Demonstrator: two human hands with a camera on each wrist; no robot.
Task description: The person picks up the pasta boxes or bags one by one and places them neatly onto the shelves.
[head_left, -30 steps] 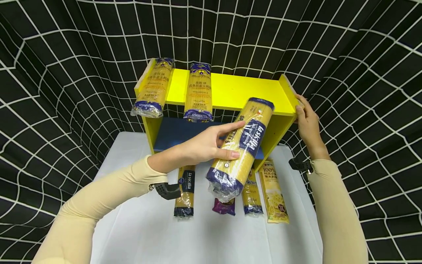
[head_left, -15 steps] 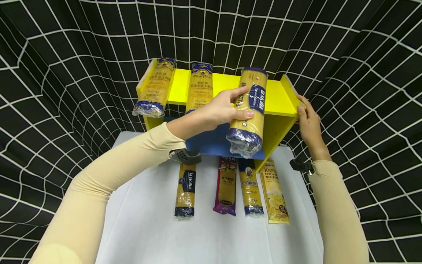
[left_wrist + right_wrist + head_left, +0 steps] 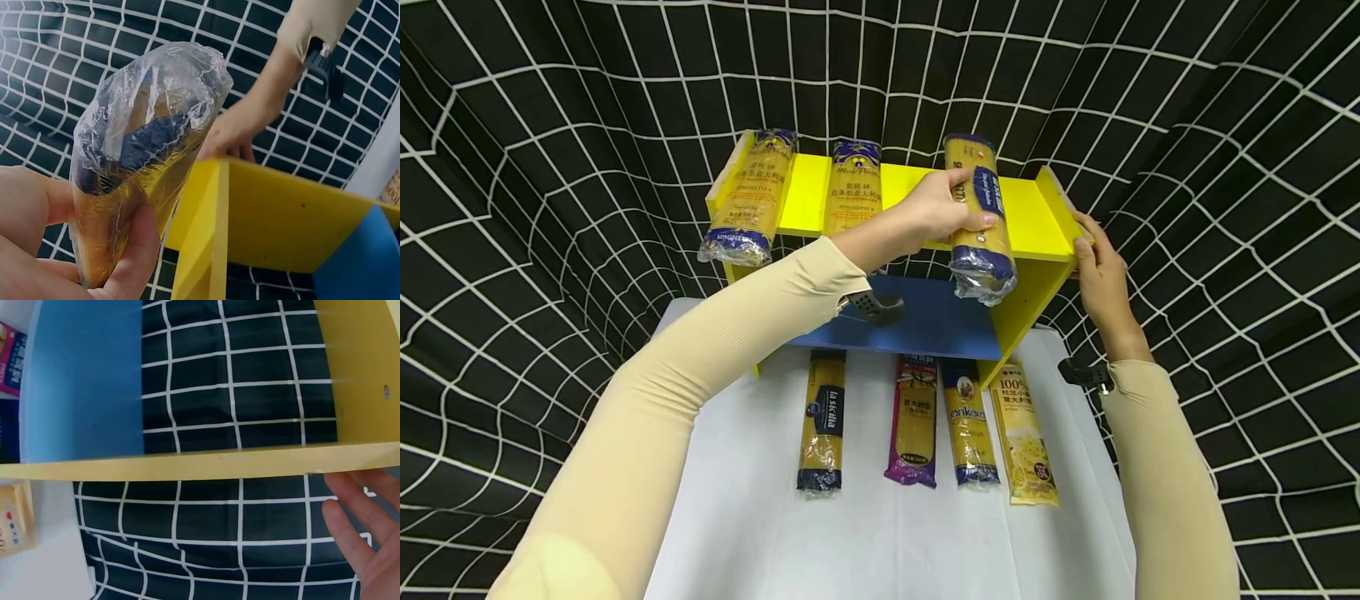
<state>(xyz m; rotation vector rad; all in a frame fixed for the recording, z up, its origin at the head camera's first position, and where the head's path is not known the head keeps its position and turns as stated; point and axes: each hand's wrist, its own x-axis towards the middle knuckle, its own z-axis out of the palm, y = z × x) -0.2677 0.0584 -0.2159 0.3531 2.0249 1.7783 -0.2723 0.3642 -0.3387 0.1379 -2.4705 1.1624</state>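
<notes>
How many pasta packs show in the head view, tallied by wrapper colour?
Blue-ended packs: 5 (far-left pack, its neighbour, held pack in the left hand, la sicilia pack, ankara pack)
Purple pack: 1
Pale yellow pack: 1
Total: 7

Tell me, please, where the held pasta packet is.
In the head view, the left hand holds the packet at the yellow shelf's right part, right of the middle pack.

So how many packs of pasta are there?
7: two packs on the yellow shelf, one pack in the left hand, four packs on the white table. Others could be hidden.
</notes>
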